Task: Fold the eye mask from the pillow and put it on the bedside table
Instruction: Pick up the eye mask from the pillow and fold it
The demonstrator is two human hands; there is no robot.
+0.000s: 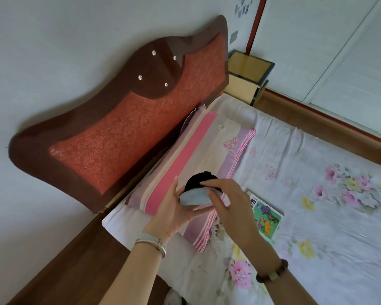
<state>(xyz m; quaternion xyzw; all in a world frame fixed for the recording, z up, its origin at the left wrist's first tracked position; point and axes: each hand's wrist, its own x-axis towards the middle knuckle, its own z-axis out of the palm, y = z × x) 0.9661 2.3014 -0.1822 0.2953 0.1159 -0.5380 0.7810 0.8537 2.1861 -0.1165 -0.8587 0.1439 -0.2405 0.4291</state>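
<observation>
The eye mask (195, 195) is black on one face and pale blue on the other, and it is doubled over above the near end of the striped pink and lilac pillow (198, 148). My left hand (174, 208) cups it from below and the left. From the right, my right hand (228, 200) pinches its top edge with fingers across the fold. The bedside table (248, 69), a yellow-topped wooden box with a dark frame, stands beyond the far end of the headboard.
A red and brown headboard (119, 128) runs along the wall at left. The bed has a white floral sheet (317, 194). A colourful picture book (265, 216) lies on the sheet just right of my hands. Wooden floor (317, 119) borders the bed at right.
</observation>
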